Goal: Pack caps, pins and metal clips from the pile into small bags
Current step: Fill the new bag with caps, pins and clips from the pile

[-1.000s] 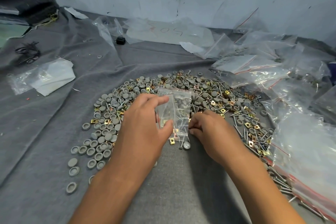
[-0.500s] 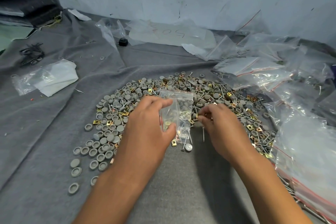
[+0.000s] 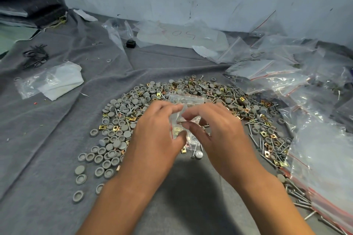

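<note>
A person's two hands meet over a pile of grey caps, brass-coloured metal clips and long pins spread across a grey cloth. The left hand pinches a small clear bag between thumb and forefinger, holding it upright just above the middle of the pile. The right hand, fingers curled, pinches something small and thin at the bag's side; what it is cannot be made out. Some parts already show through the bag's plastic. To the right lie heaped clear bags with red seals, one large bag nearest. A folded white sheet in plastic rests at left.
</note>
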The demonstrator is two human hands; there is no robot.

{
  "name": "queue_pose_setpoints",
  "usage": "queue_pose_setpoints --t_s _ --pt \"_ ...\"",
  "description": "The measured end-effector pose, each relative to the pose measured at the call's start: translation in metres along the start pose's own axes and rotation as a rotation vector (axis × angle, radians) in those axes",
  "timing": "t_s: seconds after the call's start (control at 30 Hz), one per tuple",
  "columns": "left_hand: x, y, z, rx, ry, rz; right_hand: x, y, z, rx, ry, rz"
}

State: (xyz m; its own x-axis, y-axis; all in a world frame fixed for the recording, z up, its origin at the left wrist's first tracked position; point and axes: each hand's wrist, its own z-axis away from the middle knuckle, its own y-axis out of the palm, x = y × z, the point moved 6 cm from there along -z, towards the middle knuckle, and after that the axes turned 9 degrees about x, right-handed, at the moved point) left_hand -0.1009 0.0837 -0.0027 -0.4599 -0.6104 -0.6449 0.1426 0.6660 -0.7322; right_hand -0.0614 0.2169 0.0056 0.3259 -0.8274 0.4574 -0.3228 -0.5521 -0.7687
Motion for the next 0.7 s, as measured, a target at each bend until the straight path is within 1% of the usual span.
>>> queue_pose_setpoints --t_s 0.07,0.1,0.13,0.23,0.27,0.3,0.43,0.5,0.6,0.7 --pt "0.001 -0.003 0.0 -0.007 -0.006 0.003 -0.007 -0.005 0.0 -0.04 0.049 -0.064" --pt "0.003 -0.005 0.0 -0.019 -0.013 0.005 -0.014 -0.007 0.001 -0.038 0.102 -0.084" --pt "0.004 -0.008 0.0 -0.033 -0.021 0.008 -0.025 -0.006 0.003 0.009 0.2 -0.083" --pt "0.009 -0.016 -0.001 -0.061 -0.048 0.013 -0.064 0.011 0.024 0.301 0.632 0.067" --pt "0.009 -0.018 -0.001 -0.063 -0.053 0.015 -0.071 0.016 0.029 0.357 0.712 0.097" --pt "0.01 -0.019 -0.001 -0.065 -0.056 0.015 -0.074 0.02 0.03 0.371 0.745 0.094" --pt "0.01 -0.02 -0.002 -0.071 -0.065 0.019 -0.076 0.034 0.019 0.332 0.741 -0.025" --pt "0.01 -0.021 -0.001 -0.078 -0.068 0.019 -0.084 0.032 0.017 0.29 0.766 -0.128" --pt "0.012 -0.023 -0.001 -0.09 -0.07 0.01 -0.097 0.014 0.016 0.108 0.78 -0.35" --pt "0.014 -0.024 -0.002 -0.098 -0.076 0.011 -0.113 -0.003 0.018 -0.024 0.82 -0.499"
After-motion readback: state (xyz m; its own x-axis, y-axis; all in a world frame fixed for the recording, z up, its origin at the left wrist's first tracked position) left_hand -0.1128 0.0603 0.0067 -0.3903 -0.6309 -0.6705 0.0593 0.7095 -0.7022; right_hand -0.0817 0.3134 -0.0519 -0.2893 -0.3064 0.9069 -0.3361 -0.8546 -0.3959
